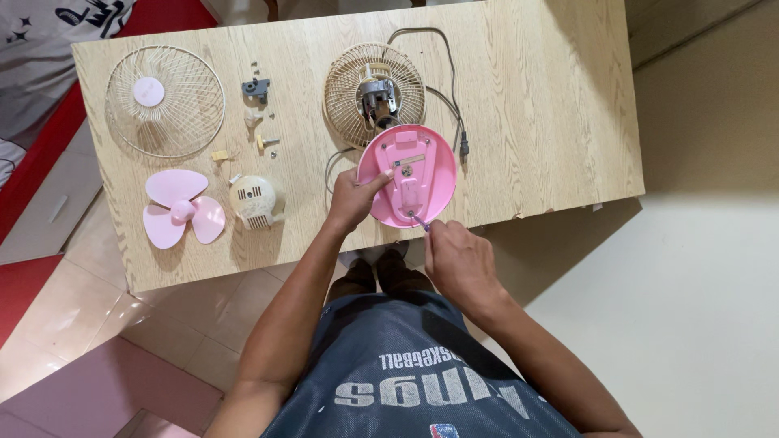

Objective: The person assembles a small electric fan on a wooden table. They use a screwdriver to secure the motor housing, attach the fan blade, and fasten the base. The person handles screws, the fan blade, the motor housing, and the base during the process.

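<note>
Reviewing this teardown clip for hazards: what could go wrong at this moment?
1. The pink fan base overhangs the table edge, steadied only by the left hand; it may tip or slide.
2. The right hand works a screwdriver at the base's near end; a slip could jab the left hand.
3. Small loose parts lie scattered on the table and could roll off.

You have a round pink fan base [407, 174] tipped up on its edge at the near side of the table, underside facing you, a small metal plate at its centre. A thin screwdriver [419, 221] has its tip set against the base's lower rim.
</note>
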